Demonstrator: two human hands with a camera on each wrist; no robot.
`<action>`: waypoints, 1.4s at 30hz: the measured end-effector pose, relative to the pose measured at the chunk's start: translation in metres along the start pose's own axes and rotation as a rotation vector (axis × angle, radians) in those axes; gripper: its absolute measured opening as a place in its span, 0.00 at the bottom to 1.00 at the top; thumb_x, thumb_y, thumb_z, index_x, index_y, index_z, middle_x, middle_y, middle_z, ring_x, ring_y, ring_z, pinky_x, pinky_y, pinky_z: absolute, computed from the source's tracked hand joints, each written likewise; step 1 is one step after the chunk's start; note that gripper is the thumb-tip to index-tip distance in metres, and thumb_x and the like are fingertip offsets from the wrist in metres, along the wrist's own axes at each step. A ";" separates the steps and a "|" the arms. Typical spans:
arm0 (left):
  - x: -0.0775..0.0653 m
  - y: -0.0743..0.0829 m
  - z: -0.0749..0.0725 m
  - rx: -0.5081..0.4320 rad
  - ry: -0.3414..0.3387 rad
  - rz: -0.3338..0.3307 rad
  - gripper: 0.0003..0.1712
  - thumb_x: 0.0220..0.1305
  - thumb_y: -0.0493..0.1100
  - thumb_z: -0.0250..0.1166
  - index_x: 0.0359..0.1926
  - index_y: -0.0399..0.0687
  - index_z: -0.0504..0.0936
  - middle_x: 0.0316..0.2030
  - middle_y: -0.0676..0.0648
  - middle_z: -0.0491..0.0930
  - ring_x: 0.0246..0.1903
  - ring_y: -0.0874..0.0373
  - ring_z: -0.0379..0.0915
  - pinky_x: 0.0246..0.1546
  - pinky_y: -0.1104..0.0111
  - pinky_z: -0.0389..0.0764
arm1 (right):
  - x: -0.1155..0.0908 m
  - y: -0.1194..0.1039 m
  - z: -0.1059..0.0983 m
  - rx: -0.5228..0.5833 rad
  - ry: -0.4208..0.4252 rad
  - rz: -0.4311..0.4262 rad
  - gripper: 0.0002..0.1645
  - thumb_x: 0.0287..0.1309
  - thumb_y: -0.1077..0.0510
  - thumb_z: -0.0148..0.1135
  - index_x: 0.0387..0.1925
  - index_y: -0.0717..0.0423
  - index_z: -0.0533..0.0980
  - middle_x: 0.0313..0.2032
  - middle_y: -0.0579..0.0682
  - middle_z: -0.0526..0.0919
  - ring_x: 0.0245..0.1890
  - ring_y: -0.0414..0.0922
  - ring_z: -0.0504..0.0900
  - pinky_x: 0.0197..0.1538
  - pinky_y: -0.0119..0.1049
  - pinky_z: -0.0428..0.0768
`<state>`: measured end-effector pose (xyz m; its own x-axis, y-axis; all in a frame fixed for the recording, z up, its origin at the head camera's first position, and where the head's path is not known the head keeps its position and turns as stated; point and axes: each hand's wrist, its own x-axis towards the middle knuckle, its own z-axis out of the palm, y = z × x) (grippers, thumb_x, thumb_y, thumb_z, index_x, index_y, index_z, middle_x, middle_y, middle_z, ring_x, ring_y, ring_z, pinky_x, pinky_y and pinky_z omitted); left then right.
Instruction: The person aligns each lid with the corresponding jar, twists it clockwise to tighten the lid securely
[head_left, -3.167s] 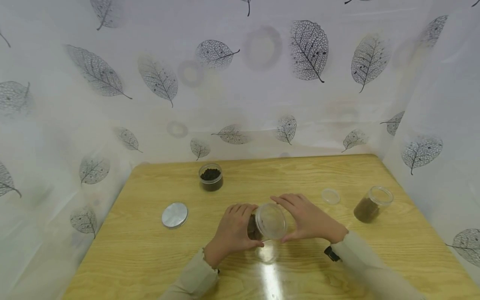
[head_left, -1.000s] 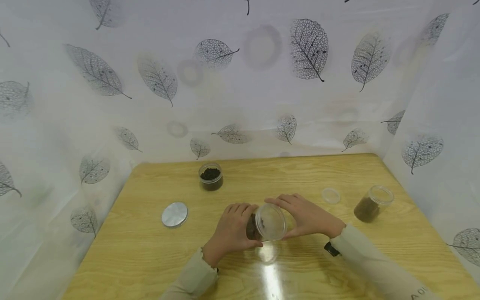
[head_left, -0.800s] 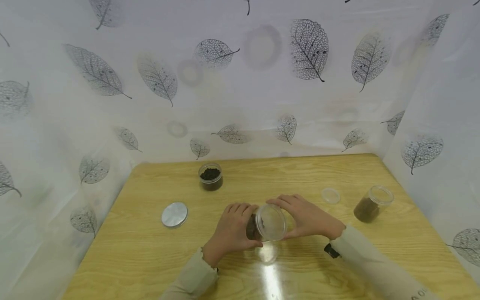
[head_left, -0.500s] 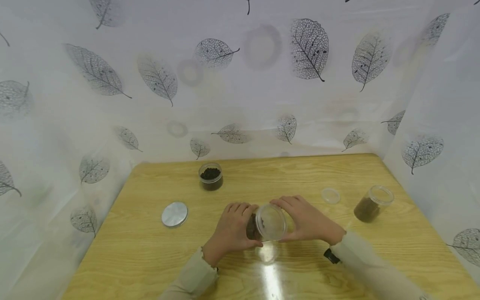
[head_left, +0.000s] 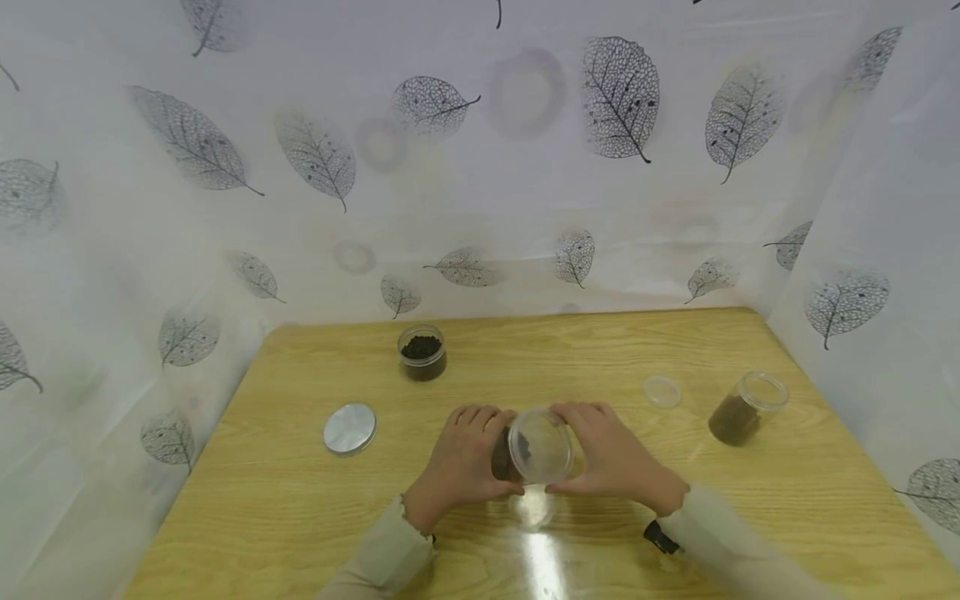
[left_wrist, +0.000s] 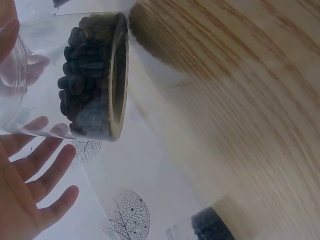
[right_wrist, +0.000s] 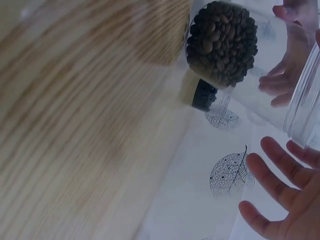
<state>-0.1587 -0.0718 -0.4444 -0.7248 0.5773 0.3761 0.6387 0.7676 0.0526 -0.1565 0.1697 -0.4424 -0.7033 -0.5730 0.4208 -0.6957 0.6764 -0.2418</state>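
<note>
A clear screw-top jar (head_left: 542,446) stands near the middle of the table, tilted in the head view, with dark brown beans (right_wrist: 220,42) filling its lower part. My left hand (head_left: 465,462) grips its left side, thumb in front and fingers behind. Around the rim on the right, my right hand (head_left: 603,458) has its thumb low in front and its fingertips at the far edge. The threaded neck (right_wrist: 302,100) shows in the right wrist view. Whether a clear cap covers the mouth, I cannot tell.
A short open jar of black grains (head_left: 422,354) stands at the back left. A silver lid (head_left: 350,428) lies in front of it. To the right are a clear disc (head_left: 663,392) and a taller open jar of brown contents (head_left: 738,412). Leaf-printed sheeting (head_left: 480,167) surrounds the wooden table (head_left: 285,500).
My right hand has shifted round the jar's rim, back and forth. Its thumb now sits lower and further left, closer to the left thumb. The left hand and the jar have hardly moved.
</note>
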 end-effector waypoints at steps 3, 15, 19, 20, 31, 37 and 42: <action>0.000 0.000 0.000 -0.006 0.005 0.004 0.54 0.26 0.74 0.74 0.57 0.56 0.71 0.45 0.54 0.77 0.47 0.57 0.73 0.54 0.60 0.73 | -0.001 -0.005 0.001 -0.010 0.023 0.010 0.58 0.26 0.27 0.73 0.56 0.57 0.68 0.48 0.49 0.79 0.48 0.45 0.77 0.52 0.48 0.74; -0.001 -0.001 0.003 -0.028 0.019 0.013 0.54 0.26 0.73 0.74 0.57 0.55 0.72 0.46 0.54 0.77 0.48 0.56 0.73 0.54 0.60 0.73 | 0.003 -0.001 -0.005 -0.035 -0.021 -0.049 0.66 0.19 0.29 0.76 0.62 0.55 0.64 0.50 0.49 0.77 0.50 0.46 0.76 0.54 0.50 0.74; -0.001 -0.001 0.002 -0.021 0.016 0.013 0.54 0.27 0.73 0.74 0.57 0.55 0.71 0.46 0.54 0.77 0.47 0.56 0.73 0.54 0.60 0.73 | 0.010 0.006 -0.011 -0.087 -0.033 -0.143 0.67 0.18 0.28 0.76 0.64 0.51 0.64 0.50 0.48 0.77 0.51 0.45 0.75 0.54 0.49 0.73; -0.001 -0.001 0.002 -0.022 0.018 0.013 0.53 0.27 0.73 0.74 0.57 0.55 0.72 0.46 0.54 0.77 0.47 0.56 0.73 0.54 0.60 0.73 | 0.011 0.007 -0.012 -0.089 -0.035 -0.161 0.67 0.18 0.28 0.75 0.64 0.51 0.64 0.50 0.47 0.77 0.51 0.45 0.75 0.55 0.49 0.73; 0.000 0.000 0.004 -0.030 0.026 0.024 0.53 0.27 0.73 0.74 0.57 0.56 0.71 0.45 0.54 0.76 0.47 0.57 0.73 0.54 0.60 0.73 | 0.013 0.009 -0.013 -0.079 -0.039 -0.177 0.59 0.24 0.30 0.75 0.59 0.53 0.68 0.49 0.46 0.77 0.51 0.44 0.74 0.55 0.49 0.73; 0.001 0.001 0.005 -0.013 0.029 0.024 0.53 0.26 0.74 0.73 0.56 0.56 0.71 0.44 0.55 0.76 0.47 0.57 0.73 0.54 0.61 0.73 | 0.006 0.005 -0.008 -0.088 -0.019 -0.103 0.57 0.23 0.30 0.75 0.56 0.54 0.69 0.49 0.49 0.77 0.50 0.46 0.75 0.55 0.49 0.72; 0.001 0.002 0.005 -0.009 0.035 0.024 0.53 0.25 0.73 0.74 0.56 0.56 0.71 0.44 0.54 0.76 0.46 0.57 0.74 0.53 0.60 0.74 | 0.000 0.001 -0.006 -0.087 -0.016 -0.042 0.57 0.23 0.28 0.74 0.56 0.55 0.69 0.50 0.50 0.77 0.50 0.47 0.76 0.55 0.50 0.73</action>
<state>-0.1593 -0.0683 -0.4485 -0.6998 0.5853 0.4096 0.6582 0.7511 0.0510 -0.1563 0.1725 -0.4371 -0.6765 -0.6084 0.4150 -0.7097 0.6891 -0.1467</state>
